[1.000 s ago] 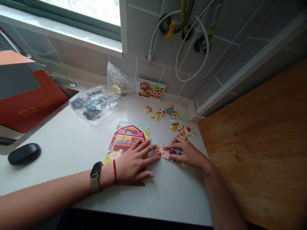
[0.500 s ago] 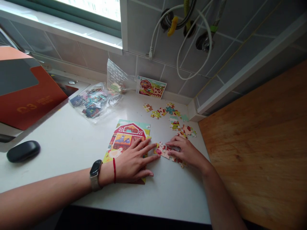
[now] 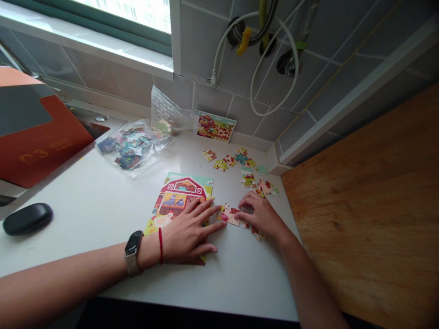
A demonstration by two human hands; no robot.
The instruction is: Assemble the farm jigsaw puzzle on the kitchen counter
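Note:
My left hand (image 3: pixel 187 230) lies flat with fingers spread over the partly joined jigsaw puzzle (image 3: pixel 168 198), which shows a red barn and a white hen. Its fingertips reach the left edge of the joined cow puzzle pieces (image 3: pixel 227 214), just right of the puzzle. My right hand (image 3: pixel 260 212) is curled at the right side of these cow pieces, thumb and fingertips on a puzzle piece there, partly hidden by the fingers. A brown-and-white puzzle piece (image 3: pixel 258 234) lies below the right hand, apart from the cow pieces.
Loose puzzle pieces (image 3: pixel 247 177) lie beyond my right hand. A picture card (image 3: pixel 214 126) leans on the tiled wall. Plastic bags of pieces (image 3: pixel 132 146) lie at the back left, near an orange box (image 3: pixel 51 132). A black mouse (image 3: pixel 28 218) is at left, a wooden board (image 3: pixel 360 205) at right.
My right hand's fingers have drawn in and lifted slightly over the cow pieces. The brown-and-white piece below shows more clearly now. My left hand stays on the puzzle.

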